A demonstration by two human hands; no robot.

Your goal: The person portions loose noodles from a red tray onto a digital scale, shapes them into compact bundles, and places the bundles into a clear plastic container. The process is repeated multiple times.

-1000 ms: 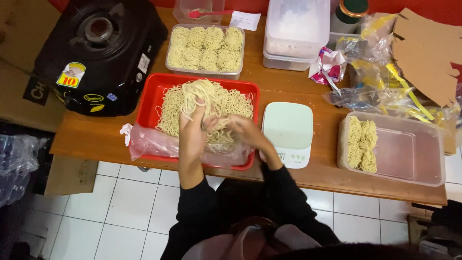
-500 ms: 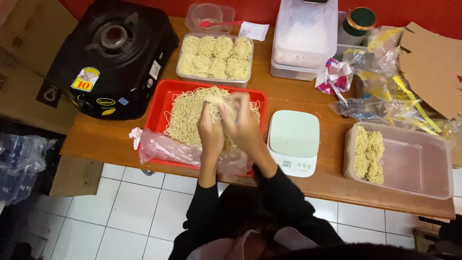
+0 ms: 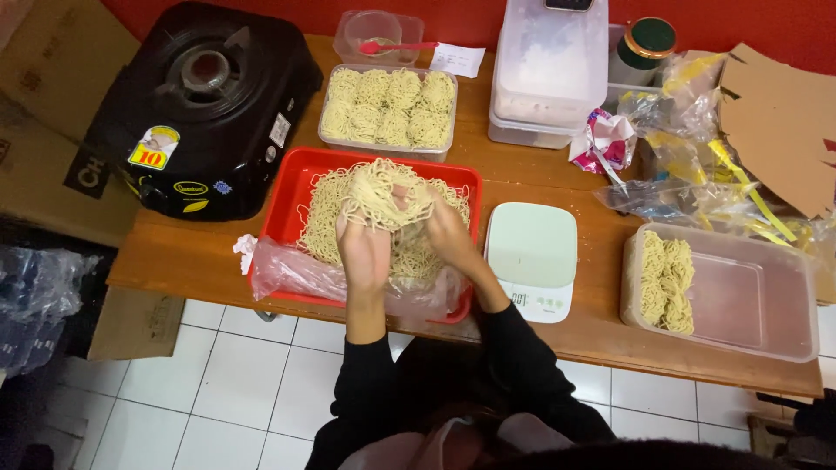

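Illumination is even, moderately bright and warm in tone, apparently from overhead indoor lighting; the source itself is not visible. Shadows are soft and short. The black gas stove (image 3: 205,104) at the left end of the wooden table (image 3: 183,257) carries faint sheen on its top, and the clear plastic bags (image 3: 688,165) near the far right corner show small specular glints. The white floor tiles (image 3: 235,383) below the near edge reflect diffuse light. Focus is acceptable across the table; fine noodle strands are slightly smeared, consistent with mild motion blur. The dark sleeves (image 3: 366,392) at the bottom lose detail in shadow. Wide-angle distortion bends the table edges slightly.
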